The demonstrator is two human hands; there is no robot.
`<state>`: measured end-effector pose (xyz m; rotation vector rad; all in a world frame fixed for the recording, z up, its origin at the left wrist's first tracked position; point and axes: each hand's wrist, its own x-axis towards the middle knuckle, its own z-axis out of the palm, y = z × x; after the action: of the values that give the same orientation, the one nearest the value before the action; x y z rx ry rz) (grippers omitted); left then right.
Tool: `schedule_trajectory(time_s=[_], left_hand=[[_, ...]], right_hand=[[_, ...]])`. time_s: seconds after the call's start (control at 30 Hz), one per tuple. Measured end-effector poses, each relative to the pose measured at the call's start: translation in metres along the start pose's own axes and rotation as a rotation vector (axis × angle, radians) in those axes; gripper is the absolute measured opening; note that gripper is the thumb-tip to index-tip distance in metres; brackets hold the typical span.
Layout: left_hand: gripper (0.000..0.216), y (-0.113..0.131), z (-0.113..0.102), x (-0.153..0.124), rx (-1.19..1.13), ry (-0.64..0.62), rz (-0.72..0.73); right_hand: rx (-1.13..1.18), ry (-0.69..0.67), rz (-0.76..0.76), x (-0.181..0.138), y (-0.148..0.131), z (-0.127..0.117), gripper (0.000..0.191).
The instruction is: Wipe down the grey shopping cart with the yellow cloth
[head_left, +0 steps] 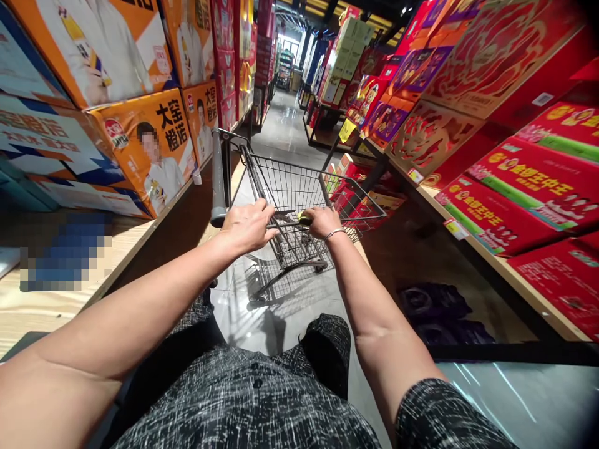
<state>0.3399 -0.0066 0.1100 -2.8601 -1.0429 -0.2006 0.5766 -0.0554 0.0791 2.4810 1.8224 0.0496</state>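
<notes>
A wire shopping cart (pixel 299 187) stands on the glossy grey aisle floor in front of me, tilted to the left in view. My left hand (pixel 248 226) is closed round the cart's handle bar near its grey end cap (pixel 218 215). My right hand (pixel 322 221), with a thin bracelet on the wrist, is closed on the same bar farther right, and a small yellow-green thing (pixel 304 217) shows under its fingers. The cart's basket looks empty.
Orange and white gift boxes (pixel 150 146) are stacked on a wooden shelf at the left. Red gift boxes (pixel 524 187) fill slanted shelves at the right, with more red boxes (pixel 360 199) low beside the cart. The aisle (pixel 281 125) runs straight ahead between them.
</notes>
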Motion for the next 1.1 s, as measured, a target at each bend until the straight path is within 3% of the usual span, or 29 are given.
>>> schedule_trajectory(time_s=[0.13, 0.37, 0.6, 0.8, 0.93, 1.1], left_hand=[[0.05, -0.009, 0.004, 0.004, -0.054, -0.011, -0.054], [0.082, -0.037, -0.009, 0.013, -0.096, -0.07, -0.174], [0.074, -0.057, -0.017, 0.032, -0.056, -0.113, -0.243], [0.075, -0.059, 0.003, 0.051, -0.069, -0.111, -0.298], [0.078, -0.066, 0.018, 0.061, -0.063, -0.031, -0.367], [0.07, -0.08, 0.021, 0.066, -0.099, 0.019, -0.381]], right_hand=[[-0.006, -0.006, -0.016, -0.004, -0.009, -0.001, 0.035], [0.025, 0.027, -0.035, -0.019, -0.028, -0.001, 0.04], [0.048, 0.02, -0.086, -0.022, -0.042, -0.002, 0.047], [0.165, -0.036, -0.193, -0.012, -0.044, -0.011, 0.053], [0.235, -0.092, -0.186, -0.005, -0.047, -0.019, 0.056], [0.237, -0.142, -0.189, 0.0, -0.055, -0.023, 0.059]])
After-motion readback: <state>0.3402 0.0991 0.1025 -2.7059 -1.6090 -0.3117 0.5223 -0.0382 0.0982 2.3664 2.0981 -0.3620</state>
